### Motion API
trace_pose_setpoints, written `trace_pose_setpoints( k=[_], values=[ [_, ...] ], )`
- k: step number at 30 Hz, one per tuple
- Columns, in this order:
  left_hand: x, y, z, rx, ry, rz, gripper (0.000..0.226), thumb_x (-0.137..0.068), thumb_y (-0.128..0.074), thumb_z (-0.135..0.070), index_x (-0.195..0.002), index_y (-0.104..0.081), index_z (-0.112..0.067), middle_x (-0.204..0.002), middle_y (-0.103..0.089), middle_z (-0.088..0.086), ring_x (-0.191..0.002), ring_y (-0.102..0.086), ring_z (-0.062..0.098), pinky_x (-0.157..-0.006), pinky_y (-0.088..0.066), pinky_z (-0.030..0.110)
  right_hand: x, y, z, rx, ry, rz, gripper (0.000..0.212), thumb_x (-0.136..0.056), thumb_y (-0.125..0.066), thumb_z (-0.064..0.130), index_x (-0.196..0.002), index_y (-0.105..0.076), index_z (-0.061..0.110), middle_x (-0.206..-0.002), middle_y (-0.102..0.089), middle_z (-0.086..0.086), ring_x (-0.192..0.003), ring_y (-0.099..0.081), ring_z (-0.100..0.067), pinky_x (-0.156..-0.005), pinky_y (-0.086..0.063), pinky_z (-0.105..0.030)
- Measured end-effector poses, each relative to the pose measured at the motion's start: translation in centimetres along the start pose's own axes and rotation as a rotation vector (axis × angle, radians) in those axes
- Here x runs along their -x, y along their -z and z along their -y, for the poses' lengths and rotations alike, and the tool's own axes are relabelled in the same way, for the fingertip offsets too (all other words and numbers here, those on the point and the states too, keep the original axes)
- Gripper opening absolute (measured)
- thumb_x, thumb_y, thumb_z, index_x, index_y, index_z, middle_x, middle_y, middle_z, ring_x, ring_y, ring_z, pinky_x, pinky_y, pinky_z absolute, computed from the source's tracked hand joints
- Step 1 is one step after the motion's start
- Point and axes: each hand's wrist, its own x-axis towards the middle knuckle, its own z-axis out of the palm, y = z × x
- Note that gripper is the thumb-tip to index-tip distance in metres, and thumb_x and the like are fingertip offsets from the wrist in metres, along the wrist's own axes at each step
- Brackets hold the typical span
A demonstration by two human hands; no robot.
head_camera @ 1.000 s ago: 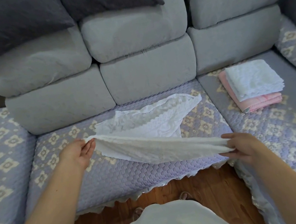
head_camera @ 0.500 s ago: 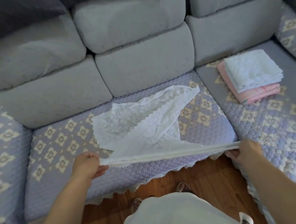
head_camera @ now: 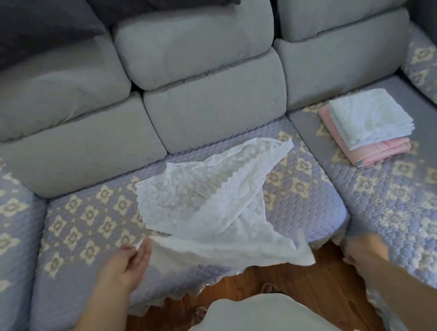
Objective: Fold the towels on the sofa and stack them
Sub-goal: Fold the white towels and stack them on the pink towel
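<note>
Left hand: the left hand [head_camera: 126,265] pinches one near corner of the white towel [head_camera: 212,206] between thumb and fingertips, the corner lifted just off the seat.
Right hand: the right hand [head_camera: 364,249] is blurred at the front edge of the seat, apart from the towel; whether its fingers are curled or straight I cannot tell.
White towel: it lies loose and crumpled on the middle seat cushion [head_camera: 84,222] of the sofa, one scalloped edge folded diagonally across it, its near right corner hanging free over the seat's front edge.
Stack: on the right-hand seat, well apart from the loose towel, a folded white towel [head_camera: 369,117] lies on top of a folded pink towel [head_camera: 379,151].
Sofa: grey back cushions [head_camera: 214,109] behind, dark pillows [head_camera: 16,34] on top of them, a quilted lilac cover with cream flower shapes on the seats.
Floor: wooden boards [head_camera: 299,275] show below the seat's front edge.
</note>
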Motion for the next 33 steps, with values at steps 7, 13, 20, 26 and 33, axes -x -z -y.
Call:
trace_pose_setpoints(
  k=[7,13,20,26,33],
  values=[
    [12.6,-12.5,-13.0,-0.278,-0.506,0.446,0.032,-0.101,-0.041,0.007,-0.081,-0.048,-0.018,-0.072,-0.064,0.008,-0.058,-0.071,0.013,-0.044,-0.051,0.021,4.3,7.8,23.3,-0.418,0.422,0.104,0.027,-0.09,-0.049,-0.007,-0.08,-0.059,0.015,-0.083,-0.058,-0.01,-0.06,-0.054,-0.017,-0.046,-0.053,-0.024],
    [20.5,-15.2,-15.8,-0.574,-0.802,0.464,0.029,-0.095,-0.053,0.007,-0.079,-0.054,-0.017,-0.075,-0.062,0.007,-0.057,-0.065,0.014,-0.055,-0.039,0.025,19.8,2.2,30.9,-0.254,0.818,0.518,0.027,-0.093,-0.043,-0.008,-0.086,-0.065,0.007,-0.08,-0.066,-0.013,-0.061,-0.06,-0.021,-0.066,-0.057,-0.035],
    [26.9,-14.8,-17.9,-0.972,-1.214,0.55,0.025,-0.087,-0.062,0.011,-0.078,-0.064,-0.012,-0.077,-0.059,0.011,-0.076,-0.056,0.021,-0.079,-0.049,0.036,27.9,3.3,36.4,-0.015,1.646,0.388,0.054,-0.091,-0.07,0.02,-0.141,-0.05,0.026,-0.141,-0.05,0.009,-0.129,-0.046,-0.004,-0.11,-0.037,-0.025],
    [30.9,-14.2,-19.9,-1.078,-1.433,0.768,0.019,-0.089,-0.066,0.003,-0.09,-0.068,-0.016,-0.077,-0.062,0.005,-0.074,-0.055,0.015,-0.074,-0.047,0.026,32.8,7.5,42.3,0.217,1.58,1.063,0.041,-0.095,-0.068,0.021,-0.134,-0.058,0.01,-0.129,-0.066,-0.002,-0.122,-0.06,-0.017,-0.109,-0.042,-0.034],
    [27.0,-13.4,-16.3,-0.476,-1.31,0.854,0.029,-0.094,-0.067,-0.006,-0.12,-0.06,-0.017,-0.102,-0.063,0.014,-0.093,-0.064,0.02,-0.089,-0.057,0.04,33.8,8.0,42.3,-0.11,1.537,0.963,0.023,-0.098,-0.06,0.018,-0.107,-0.072,0.0,-0.097,-0.073,-0.013,-0.086,-0.068,-0.023,-0.082,-0.056,-0.037]
  ],
)
